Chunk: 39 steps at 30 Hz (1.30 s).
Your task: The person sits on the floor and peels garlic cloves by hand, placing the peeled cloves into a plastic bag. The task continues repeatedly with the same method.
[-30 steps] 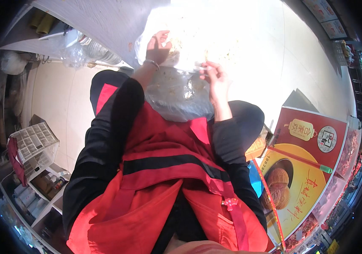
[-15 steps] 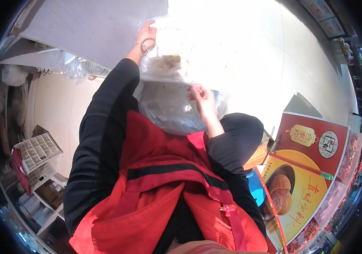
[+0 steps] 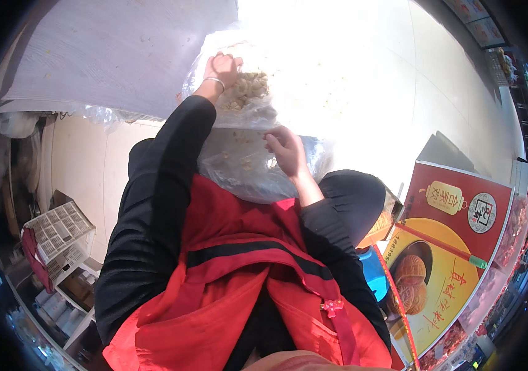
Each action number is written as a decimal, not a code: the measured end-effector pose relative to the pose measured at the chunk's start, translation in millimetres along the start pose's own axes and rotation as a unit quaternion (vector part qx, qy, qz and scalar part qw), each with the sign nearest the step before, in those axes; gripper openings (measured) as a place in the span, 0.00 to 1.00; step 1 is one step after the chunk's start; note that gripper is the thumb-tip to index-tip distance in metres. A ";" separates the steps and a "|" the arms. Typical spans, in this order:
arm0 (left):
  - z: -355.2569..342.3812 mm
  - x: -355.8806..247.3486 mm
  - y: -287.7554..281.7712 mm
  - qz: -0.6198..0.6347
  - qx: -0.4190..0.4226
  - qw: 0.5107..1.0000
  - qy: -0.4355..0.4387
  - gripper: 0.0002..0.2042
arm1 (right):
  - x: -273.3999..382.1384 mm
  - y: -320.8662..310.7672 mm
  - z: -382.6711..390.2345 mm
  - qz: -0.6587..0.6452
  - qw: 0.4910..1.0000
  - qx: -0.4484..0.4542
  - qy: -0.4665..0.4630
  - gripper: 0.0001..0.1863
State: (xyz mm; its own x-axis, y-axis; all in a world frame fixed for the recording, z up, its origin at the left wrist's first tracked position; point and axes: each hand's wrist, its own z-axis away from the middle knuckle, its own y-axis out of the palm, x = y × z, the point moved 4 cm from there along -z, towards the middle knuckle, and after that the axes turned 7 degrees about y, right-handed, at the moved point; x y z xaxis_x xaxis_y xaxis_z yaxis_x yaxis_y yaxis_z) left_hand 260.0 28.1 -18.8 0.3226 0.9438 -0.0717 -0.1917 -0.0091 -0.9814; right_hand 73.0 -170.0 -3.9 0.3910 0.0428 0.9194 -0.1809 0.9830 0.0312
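Note:
A heap of small pale pieces (image 3: pixel 248 91), their kind hard to make out, lies on crumpled clear plastic (image 3: pixel 258 115) at the near edge of a white table. My left hand (image 3: pixel 222 69), with a bracelet on its wrist, is at the heap's far left side, its fingers curled; what they hold is hidden. My right hand (image 3: pixel 287 153) hangs just this side of the table edge, thumb and fingers drawn together, with anything between them too small to tell. Beneath it, a large clear plastic bag (image 3: pixel 239 164) with a few crumbs spreads above my lap.
The tabletop (image 3: pixel 350 80) is glaringly bright and dotted with crumbs. A grey-white panel (image 3: pixel 115 55) stretches across the far left. To the right stand a red and yellow printed board (image 3: pixel 443 204) and a blue container (image 3: pixel 373 273). A slatted plastic crate (image 3: pixel 60 232) sits lower left.
My left hand has come nearer and right, from the plastic's far edge to the heap. More of the heap shows, with plastic spread around it. My right hand has dropped slightly nearer and left.

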 end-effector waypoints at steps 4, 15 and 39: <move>0.3 3.7 -2.2 0.047 -0.033 0.998 0.010 0.09 | -0.7 0.7 -2.3 0.002 1.000 0.016 0.006 0.08; 52.0 -26.8 -24.9 0.676 -0.047 0.735 -0.028 0.12 | 12.1 0.2 3.2 -0.110 0.994 -0.009 0.027 0.09; 180.3 -123.0 -38.0 0.460 -0.197 0.851 0.158 0.07 | 6.3 -8.6 27.6 -0.266 0.962 0.065 0.011 0.07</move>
State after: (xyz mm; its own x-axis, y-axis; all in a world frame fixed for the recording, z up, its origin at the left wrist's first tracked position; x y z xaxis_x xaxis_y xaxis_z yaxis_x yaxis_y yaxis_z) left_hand 60.5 -28.1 59.4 0.4500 0.3420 -0.8250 -0.1925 -0.8649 -0.4635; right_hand 52.1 -183.1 12.4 0.4783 -0.4553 0.7509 -0.0597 0.8363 0.5451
